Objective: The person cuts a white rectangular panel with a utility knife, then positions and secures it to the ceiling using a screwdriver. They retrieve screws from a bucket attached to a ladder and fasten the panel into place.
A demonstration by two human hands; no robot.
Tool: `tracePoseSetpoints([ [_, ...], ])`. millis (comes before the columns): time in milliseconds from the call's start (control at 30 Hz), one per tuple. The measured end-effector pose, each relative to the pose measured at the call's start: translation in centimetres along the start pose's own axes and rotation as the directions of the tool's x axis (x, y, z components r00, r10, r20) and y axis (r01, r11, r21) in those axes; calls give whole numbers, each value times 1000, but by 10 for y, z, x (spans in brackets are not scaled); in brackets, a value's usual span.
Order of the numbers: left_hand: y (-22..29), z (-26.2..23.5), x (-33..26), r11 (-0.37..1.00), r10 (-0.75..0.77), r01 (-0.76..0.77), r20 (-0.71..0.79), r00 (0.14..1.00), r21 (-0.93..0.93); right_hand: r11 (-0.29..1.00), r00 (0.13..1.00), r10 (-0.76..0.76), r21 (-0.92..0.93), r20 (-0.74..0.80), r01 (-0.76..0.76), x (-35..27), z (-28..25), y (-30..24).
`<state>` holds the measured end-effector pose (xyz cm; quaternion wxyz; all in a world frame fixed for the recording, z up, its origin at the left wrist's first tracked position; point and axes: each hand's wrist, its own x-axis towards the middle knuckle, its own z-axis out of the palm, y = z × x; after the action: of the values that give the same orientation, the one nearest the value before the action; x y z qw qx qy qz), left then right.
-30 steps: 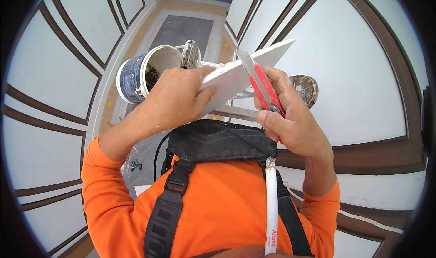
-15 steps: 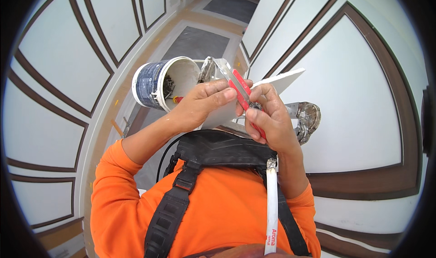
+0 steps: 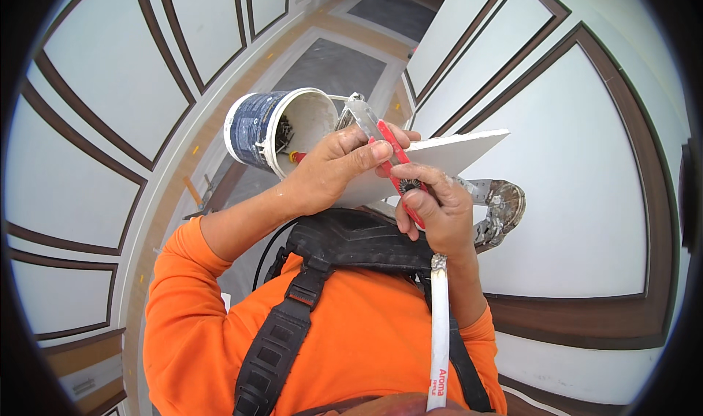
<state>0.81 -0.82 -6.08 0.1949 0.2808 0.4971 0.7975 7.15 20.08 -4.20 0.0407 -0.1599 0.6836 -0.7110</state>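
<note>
Both of my hands are on a red utility knife (image 3: 392, 146) with a wide metal blade and a round, ridged black knob. My left hand (image 3: 333, 163) pinches its front part near the blade, thumb on top. My right hand (image 3: 443, 207) closes around the rear of the handle, with its fingers and thumb beside the knob. The blade points up and away to the left. Behind the hands a white board (image 3: 458, 149) lies tilted, partly hidden by them.
A blue and white bucket (image 3: 253, 127) holding dark screws lies tipped beyond my left hand. A paint-spattered shoe (image 3: 504, 209) is at the right. A white cigarette (image 3: 439, 335) with an ash tip sticks up close to the camera. White panels with brown trim (image 3: 564, 189) flank both sides.
The whole view has shifted slightly. My right fingers have moved on the handle around the knob, and more of the knob shows. Both hands still hold the knife.
</note>
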Motion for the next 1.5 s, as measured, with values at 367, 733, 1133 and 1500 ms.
tracePoseSetpoints([
  [367, -4, 4, 2, 979, 104, -101, -8, 995, 176, 959, 966, -189, -245, -177, 143, -1, 14, 12],
  [733, 0, 6, -2, 968, 60, -50, -32, 998, 245, 799, 924, -340, -572, -175, 185, 11, 24, 20],
  [1133, 26, -5, 4, 671, -209, 270, -173, 962, 691, 940, 921, 311, -65, -233, -334, -21, -10, -48],
  [1500, 19, -6, 7, 897, 124, 67, -394, 911, 438, 841, 872, -285, -541, -398, 28, -26, -38, -46],
])
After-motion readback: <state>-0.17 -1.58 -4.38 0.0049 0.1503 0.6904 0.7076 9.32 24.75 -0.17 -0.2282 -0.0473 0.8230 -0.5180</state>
